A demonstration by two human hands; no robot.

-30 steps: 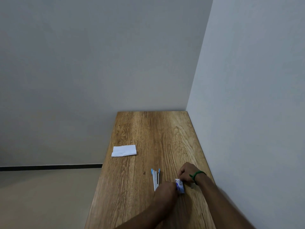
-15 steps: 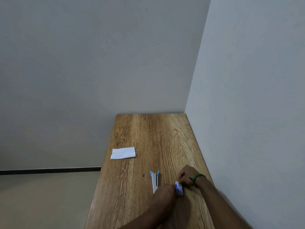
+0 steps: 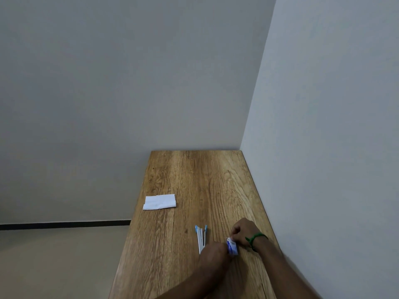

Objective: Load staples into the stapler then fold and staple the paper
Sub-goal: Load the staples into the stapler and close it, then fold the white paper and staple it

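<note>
A small white and blue staple box sits near the table's right side, held between both hands. My left hand grips its near end; my right hand, with a green band on the wrist, pinches its far end. A blue and silver stapler lies swung apart on the wood just left of my left hand. A folded white paper lies by the table's left edge, farther away.
The wooden table runs away from me into a corner, with a grey wall along its right edge and another behind its far end. Its left edge drops to a beige floor.
Both hands stay on the staple box with small finger shifts. The view has drifted slightly; the stapler and paper lie where they were.
</note>
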